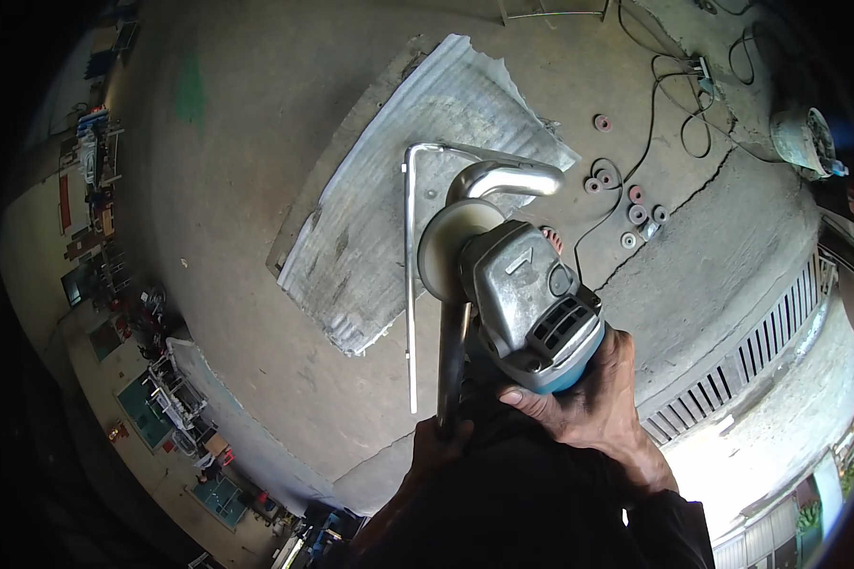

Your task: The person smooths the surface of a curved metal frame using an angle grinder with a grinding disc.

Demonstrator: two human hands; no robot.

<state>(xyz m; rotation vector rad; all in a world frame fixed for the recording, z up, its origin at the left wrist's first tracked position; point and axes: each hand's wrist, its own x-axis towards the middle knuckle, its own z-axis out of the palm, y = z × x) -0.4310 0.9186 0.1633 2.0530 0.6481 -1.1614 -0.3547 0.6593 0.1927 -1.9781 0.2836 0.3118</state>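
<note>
My right hand (593, 403) is wrapped round the blue body of an angle grinder (527, 294), its metal gear head pointing away from me. A pale round disc (457, 248) on the grinder lies against or right over a bent metal pipe (503, 177), which curves to the right at its far end. Lower down, my left hand (436, 444) grips the straight part of that pipe. Part of the pipe is hidden behind the disc. Beyond it, a thin bent metal rod frame (410, 284) lies over a grey sheet (361, 237) on the floor.
Several small grinding discs (637, 214) lie on the concrete floor to the right. A black cable (651, 114) runs from the grinder's side towards a power strip (703, 74). At the far right stands a bucket (795, 135). A slotted drain grate (731, 356) crosses the floor.
</note>
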